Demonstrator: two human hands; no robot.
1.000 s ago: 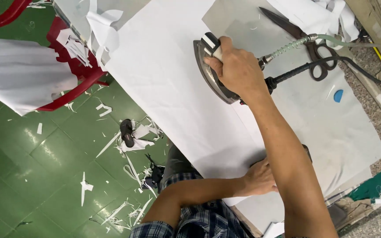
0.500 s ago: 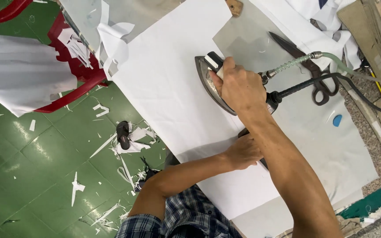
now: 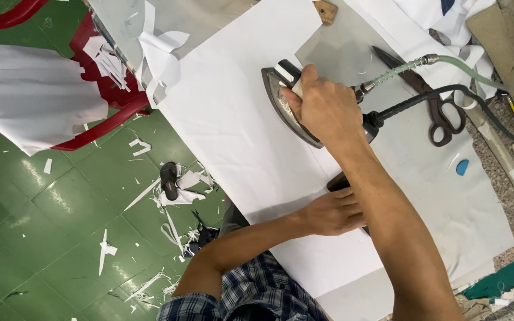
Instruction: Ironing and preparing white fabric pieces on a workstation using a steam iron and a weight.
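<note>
Your right hand (image 3: 322, 110) is clenched around the handle of the steam iron (image 3: 287, 104), which sits flat on the white fabric (image 3: 233, 137) near the middle of the table. That iron looks heavy and hot, so stick to the handle and mind the hoses trailing behind. Your left hand (image 3: 334, 211) lies flat, fingers spread, pinning the cloth near the edge. It's thin, floppy stuff and will likely slide if you let go.
</note>
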